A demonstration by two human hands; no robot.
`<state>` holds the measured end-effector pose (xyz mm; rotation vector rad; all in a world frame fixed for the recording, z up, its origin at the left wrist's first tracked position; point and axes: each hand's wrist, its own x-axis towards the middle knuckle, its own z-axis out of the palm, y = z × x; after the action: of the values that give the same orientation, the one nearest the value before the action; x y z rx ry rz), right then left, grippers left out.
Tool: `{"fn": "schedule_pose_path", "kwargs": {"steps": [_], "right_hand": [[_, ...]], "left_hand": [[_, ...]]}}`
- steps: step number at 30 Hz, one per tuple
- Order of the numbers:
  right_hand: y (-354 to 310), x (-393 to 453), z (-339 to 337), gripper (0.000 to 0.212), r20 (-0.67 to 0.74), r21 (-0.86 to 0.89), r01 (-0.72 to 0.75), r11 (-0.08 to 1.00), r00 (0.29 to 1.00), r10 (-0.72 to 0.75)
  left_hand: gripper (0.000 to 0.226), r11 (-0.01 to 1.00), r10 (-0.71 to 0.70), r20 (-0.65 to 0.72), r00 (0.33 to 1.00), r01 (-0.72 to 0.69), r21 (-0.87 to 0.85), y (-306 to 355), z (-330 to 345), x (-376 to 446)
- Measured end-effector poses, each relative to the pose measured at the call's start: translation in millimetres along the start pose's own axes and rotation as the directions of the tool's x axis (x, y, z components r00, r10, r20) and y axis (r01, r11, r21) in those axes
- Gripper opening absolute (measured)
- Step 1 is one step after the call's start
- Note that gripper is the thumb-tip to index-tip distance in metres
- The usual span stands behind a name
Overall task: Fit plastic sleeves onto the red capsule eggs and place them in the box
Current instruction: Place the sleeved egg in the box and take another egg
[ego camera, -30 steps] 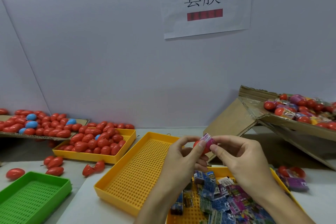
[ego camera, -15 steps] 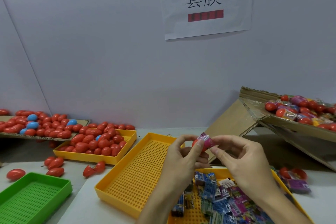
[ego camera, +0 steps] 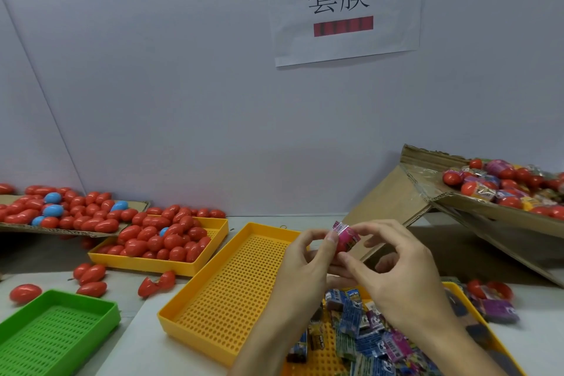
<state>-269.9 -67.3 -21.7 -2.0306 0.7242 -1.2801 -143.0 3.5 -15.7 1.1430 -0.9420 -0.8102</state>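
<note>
An empty yellow perforated tray (ego camera: 232, 290) lies on the worktop (ego camera: 146, 342) just left of the hands, with a green tray (ego camera: 55, 333) at the near left and a farther yellow tray (ego camera: 213, 229) heaped with red capsule eggs (ego camera: 158, 238). A tilted cardboard box (ego camera: 488, 214) at right holds sleeved eggs. Printed plastic sleeves (ego camera: 366, 336) fill the tray beneath the wrists. The left hand (ego camera: 302, 265) and right hand (ego camera: 393, 265), raised above these, both pinch one red egg (ego camera: 341, 250) wearing a pink sleeve (ego camera: 346, 233).
</note>
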Motion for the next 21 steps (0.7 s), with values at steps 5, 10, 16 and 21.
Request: {"fn": "schedule_pose_path", "kwargs": {"steps": [5, 10, 16, 21], "right_hand": [[-5, -1, 3, 0.039, -0.003, -0.104, 0.057, 0.993, 0.998, -0.057], [-4, -2, 2, 0.040, 0.037, -0.143, 0.095, 0.985, 0.995, -0.091], [-9, -2, 2, 0.038, 0.065, -0.062, 0.135, 0.989, 0.989, -0.131], [-13, -2, -3, 0.036, 0.035, 0.013, 0.131, 0.991, 0.991, -0.131]], "left_hand": [[0.038, 0.999, -0.045, 0.006, 0.999, 0.046, -0.022, 1, 2, -1], [0.034, 0.990, -0.122, 0.032, 0.992, 0.123, -0.064, 5, 5, -2], [0.037, 0.967, -0.168, 0.104, 0.980, 0.184, -0.177, 7, 5, -4], [0.034, 0.893, -0.197, 0.205, 0.959, 0.262, -0.367, 6, 5, -4]]}}
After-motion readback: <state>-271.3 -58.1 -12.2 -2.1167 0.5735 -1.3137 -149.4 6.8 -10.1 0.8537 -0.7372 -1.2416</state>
